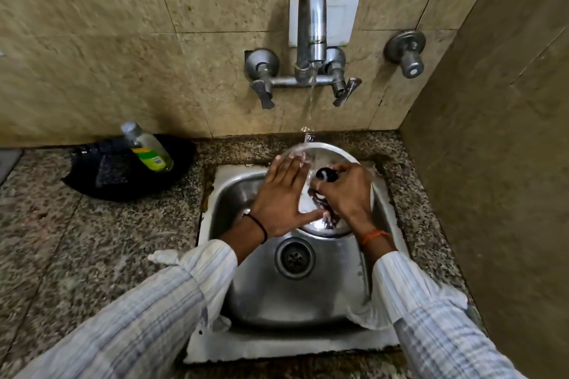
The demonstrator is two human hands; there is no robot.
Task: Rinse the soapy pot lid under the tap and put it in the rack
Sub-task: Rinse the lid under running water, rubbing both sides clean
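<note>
Right hand, right of centre: fingers curled around the black knob of the steel pot lid, grasping it. Left hand, just left of it: flat, fingers spread, palm pressed on the lid's face, nothing enclosed. The lid is tilted over the far part of the steel sink, at frame centre. A thin stream of water falls from the wall tap, upper centre, onto the lid's upper rim. The drain lies below the hands. A black band circles the left wrist, an orange one the right; both sleeves are pale and striped. On the speckled counter, left of centre, a black dish holds a leaning clear bottle of yellow-green liquid; its label is not legible.
</note>
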